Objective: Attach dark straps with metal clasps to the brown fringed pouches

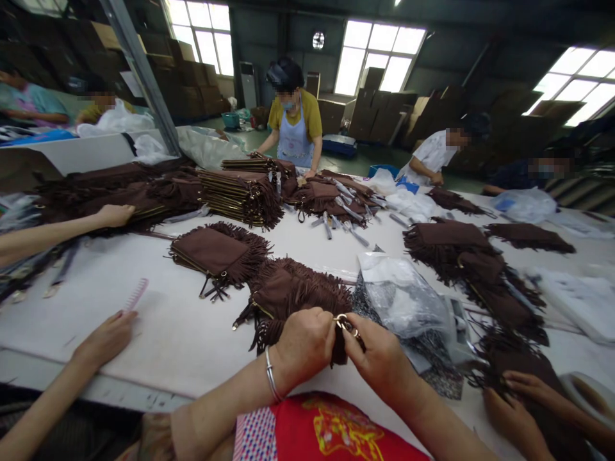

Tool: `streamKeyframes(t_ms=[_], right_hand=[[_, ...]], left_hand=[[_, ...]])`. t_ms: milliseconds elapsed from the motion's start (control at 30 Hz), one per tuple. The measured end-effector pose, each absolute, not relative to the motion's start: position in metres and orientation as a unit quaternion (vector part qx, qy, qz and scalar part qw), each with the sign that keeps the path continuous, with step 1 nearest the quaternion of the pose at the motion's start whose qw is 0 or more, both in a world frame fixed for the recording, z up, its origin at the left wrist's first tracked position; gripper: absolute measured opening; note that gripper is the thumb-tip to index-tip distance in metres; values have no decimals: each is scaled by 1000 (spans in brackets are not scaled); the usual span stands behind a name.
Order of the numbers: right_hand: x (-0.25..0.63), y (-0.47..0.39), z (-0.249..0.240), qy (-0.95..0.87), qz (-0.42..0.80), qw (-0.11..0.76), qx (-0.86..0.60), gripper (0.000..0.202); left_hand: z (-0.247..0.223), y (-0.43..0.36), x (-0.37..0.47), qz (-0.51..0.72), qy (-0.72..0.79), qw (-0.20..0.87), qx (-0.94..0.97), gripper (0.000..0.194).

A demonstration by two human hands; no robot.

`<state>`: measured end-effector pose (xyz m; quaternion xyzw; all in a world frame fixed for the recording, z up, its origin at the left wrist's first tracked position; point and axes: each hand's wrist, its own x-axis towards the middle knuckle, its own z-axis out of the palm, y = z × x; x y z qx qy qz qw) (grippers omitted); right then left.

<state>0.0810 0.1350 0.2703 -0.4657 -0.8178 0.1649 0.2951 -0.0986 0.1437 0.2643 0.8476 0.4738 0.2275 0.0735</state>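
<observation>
My left hand (307, 342) is closed at a gold-coloured ring clasp (341, 318), its fingers curled and a silver bangle on the wrist. My right hand (382, 355) pinches the same metal hardware from the other side. Brown material (339, 351) hangs between the two hands; what it joins to is partly hidden behind my left hand. Just beyond lies a brown fringed bag (293, 291) with a zip, and another fringed bag (216, 250) sits to its left. A red cloth with a yellow print (346, 432) is below my hands.
A neighbour's hand at left holds a pink comb (136, 294); another's hands (516, 410) work on brown fringe at right. Stacked bags (240, 195) stand farther back. A clear plastic bag (398, 294) lies right of centre on the white table (158, 339). Several people surround the table.
</observation>
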Motion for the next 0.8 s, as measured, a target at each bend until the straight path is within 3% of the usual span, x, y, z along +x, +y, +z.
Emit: streamKeyframes(t_ms=[67,167,267,333,400,500,600,733,800], right_hand=[[87,134,287,-739,347,278,-507,27],[108,136,304,-584,594,273,-482,48],[128,134,293,-498,718,247,-419,51],[132,129,272,-447,776,211,-391,47],[124,122,249,-375,833,185,-363,56],[100,113,226,-266,895,182,-308,64],[74,109,223,-194,904,262,-278,65],[54,109,232,-155,847,363,-355,29],[49,109,236,-158,819,395,-385,20]], left_hand=[[268,145,-106,227,452,82,859,26],[274,150,-122,234,402,130,876,24],[277,152,-138,221,387,152,882,33],[277,150,-143,213,392,136,884,21],[277,144,-142,228,401,109,881,11],[278,129,-135,268,366,63,889,9],[282,114,-128,265,260,38,928,7],[287,104,-130,216,190,60,956,7],[288,102,-134,204,204,64,955,9]])
